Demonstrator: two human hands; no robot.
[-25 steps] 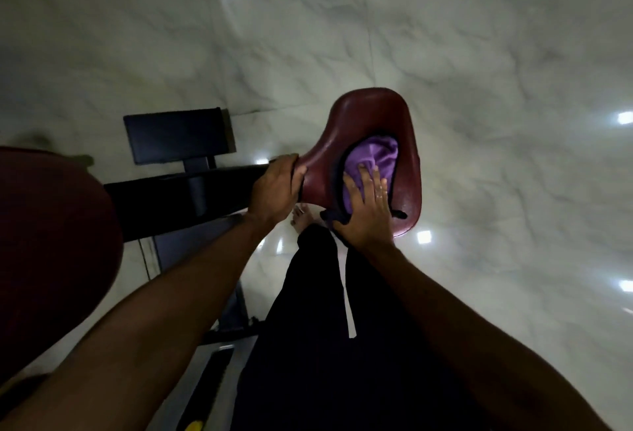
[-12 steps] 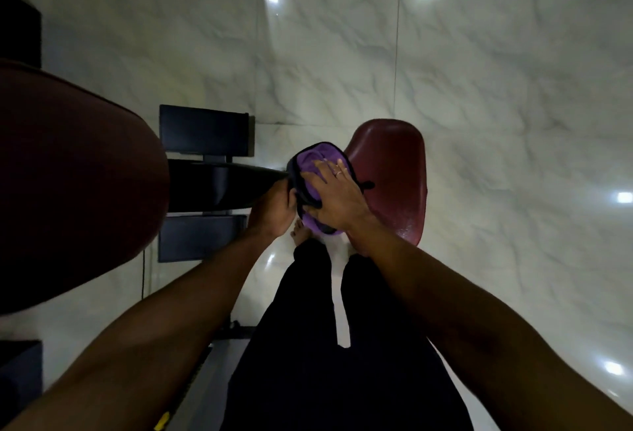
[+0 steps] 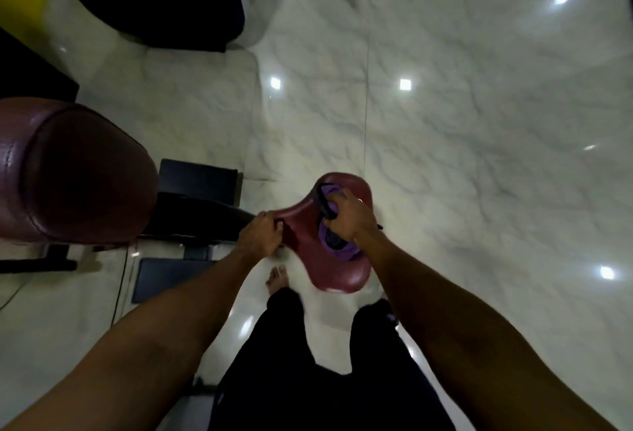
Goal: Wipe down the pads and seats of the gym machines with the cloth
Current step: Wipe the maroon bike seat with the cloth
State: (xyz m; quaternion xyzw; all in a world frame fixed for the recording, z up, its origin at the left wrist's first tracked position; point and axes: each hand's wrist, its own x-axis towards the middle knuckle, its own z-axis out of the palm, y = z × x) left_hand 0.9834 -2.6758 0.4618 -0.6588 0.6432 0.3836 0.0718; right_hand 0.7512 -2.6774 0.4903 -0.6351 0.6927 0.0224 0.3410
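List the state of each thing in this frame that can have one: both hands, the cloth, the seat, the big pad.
left hand, grips the narrow end of the seat.
right hand, fingers curled over the cloth, holds it down on the seat.
purple cloth, bunched under the right hand, lying on the seat.
maroon seat, held by one hand, with the cloth on top.
large maroon pad, untouched, apart from both hands.

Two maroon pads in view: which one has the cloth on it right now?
The small saddle-shaped seat in the middle, with the purple cloth under the right hand. The big pad at left is bare.
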